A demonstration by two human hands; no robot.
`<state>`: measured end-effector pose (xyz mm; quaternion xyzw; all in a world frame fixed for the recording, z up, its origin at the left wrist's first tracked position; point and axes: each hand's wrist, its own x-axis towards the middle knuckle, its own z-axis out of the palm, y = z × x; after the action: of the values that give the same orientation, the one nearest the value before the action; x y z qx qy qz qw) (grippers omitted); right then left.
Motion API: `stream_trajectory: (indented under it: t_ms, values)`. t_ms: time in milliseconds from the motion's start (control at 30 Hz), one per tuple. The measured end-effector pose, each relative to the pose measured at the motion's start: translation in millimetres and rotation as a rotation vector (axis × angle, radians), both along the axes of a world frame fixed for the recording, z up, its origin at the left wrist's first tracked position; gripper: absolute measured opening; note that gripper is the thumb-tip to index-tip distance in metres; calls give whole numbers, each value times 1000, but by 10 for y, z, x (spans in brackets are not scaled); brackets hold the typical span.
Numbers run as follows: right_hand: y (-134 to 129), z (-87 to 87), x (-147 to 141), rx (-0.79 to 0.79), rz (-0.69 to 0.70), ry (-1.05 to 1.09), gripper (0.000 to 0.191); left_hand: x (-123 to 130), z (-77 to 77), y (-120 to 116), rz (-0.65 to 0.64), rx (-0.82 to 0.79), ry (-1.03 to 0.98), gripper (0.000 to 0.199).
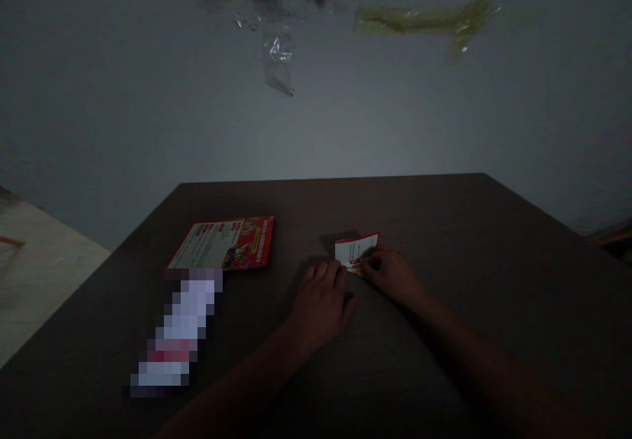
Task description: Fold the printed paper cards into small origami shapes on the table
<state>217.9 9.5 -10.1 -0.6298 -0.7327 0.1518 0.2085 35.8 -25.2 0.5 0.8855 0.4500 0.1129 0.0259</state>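
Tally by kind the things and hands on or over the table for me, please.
Small printed card or paper: 1
Larger red-edged printed item, flat: 1
Long item, pixelated beyond telling what it is: 1
Bare hands, left hand and right hand: 2
Total: 5

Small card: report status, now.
Right hand pinching small card at its right. Left hand palm down at near-left corner. Red-bordered item off left, not blocking.

Dim light, palest mid-wall [385, 116], with soft shadows and one pixelated patch [175, 330].
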Motion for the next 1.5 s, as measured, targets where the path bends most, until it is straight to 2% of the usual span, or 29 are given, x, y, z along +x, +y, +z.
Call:
stream_trajectory:
  t_ms: [1067,1500]
  values:
    - [-6,16,-11,9,-9,12,26,-16,40,-3,-15,-8,37,39]
    - [-25,6,-15,17,-48,30,30,-1,39,2,-17,-17,9,44]
